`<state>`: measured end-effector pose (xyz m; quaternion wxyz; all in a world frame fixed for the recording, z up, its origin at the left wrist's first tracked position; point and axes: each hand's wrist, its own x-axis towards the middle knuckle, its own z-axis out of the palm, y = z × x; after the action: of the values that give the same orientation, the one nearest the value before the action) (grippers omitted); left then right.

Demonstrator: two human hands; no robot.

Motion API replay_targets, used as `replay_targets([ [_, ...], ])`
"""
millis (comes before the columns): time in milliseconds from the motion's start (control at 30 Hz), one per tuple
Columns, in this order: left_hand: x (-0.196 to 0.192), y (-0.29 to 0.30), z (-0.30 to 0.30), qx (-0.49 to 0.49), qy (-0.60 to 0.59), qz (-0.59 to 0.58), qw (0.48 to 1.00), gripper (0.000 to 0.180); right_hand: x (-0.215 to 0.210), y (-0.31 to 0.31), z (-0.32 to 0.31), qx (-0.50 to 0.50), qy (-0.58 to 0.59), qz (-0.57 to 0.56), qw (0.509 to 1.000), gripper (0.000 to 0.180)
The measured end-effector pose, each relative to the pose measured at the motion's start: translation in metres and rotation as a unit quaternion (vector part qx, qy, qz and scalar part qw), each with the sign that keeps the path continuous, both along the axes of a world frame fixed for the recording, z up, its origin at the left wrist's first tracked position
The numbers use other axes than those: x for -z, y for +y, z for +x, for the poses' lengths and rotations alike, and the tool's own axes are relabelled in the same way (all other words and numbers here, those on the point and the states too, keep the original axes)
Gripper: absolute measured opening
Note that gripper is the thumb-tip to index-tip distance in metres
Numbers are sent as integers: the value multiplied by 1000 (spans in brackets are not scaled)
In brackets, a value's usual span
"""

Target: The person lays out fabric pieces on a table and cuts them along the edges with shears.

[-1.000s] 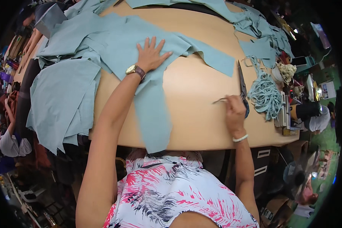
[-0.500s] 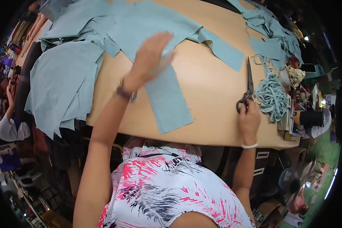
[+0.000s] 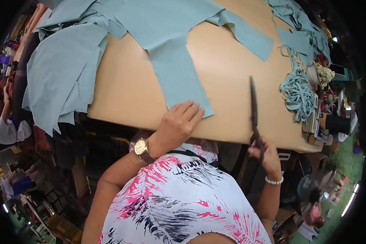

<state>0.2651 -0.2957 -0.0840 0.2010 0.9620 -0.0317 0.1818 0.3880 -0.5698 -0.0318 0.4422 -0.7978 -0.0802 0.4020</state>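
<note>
My left hand (image 3: 180,124) lies with its fingers flat on the near end of a pale blue-green fabric piece (image 3: 179,77), close to the table's front edge. Its thumb is hidden. This piece has a narrow strip toward me and widens at the far side, and a second narrow arm (image 3: 250,36) of cloth reaches off to the right. In my right hand (image 3: 269,157) is a pair of dark scissors (image 3: 254,107), held by the handles at the table's front edge. The blades are together and point away from me.
A stack of cut fabric pieces (image 3: 65,77) hangs over the tan table's (image 3: 227,93) left edge. At right lie a tangle of thin fabric strips (image 3: 297,91), a small pot (image 3: 313,74) with cream material, and more loose cloth (image 3: 298,38). A black cylinder (image 3: 338,123) stands beyond the right edge.
My left hand has come down and toward me onto the near end of the cloth. The strip's end now lies slightly farther right. My right hand has drawn the scissors toward me, off the tabletop.
</note>
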Motion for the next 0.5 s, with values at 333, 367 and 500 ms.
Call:
replay_targets([
  [333,6,-6,11,35,-32,-24,999,29,-7,-34,-62,-67,169,13,983,36],
  [367,6,-6,12,42,-33,-20,998,29,-8,-33,-63,-66,171,10,983,36],
  [500,5,-6,11,53,-35,-10,998,28,-9,-13,-65,-78,156,27,984,45],
])
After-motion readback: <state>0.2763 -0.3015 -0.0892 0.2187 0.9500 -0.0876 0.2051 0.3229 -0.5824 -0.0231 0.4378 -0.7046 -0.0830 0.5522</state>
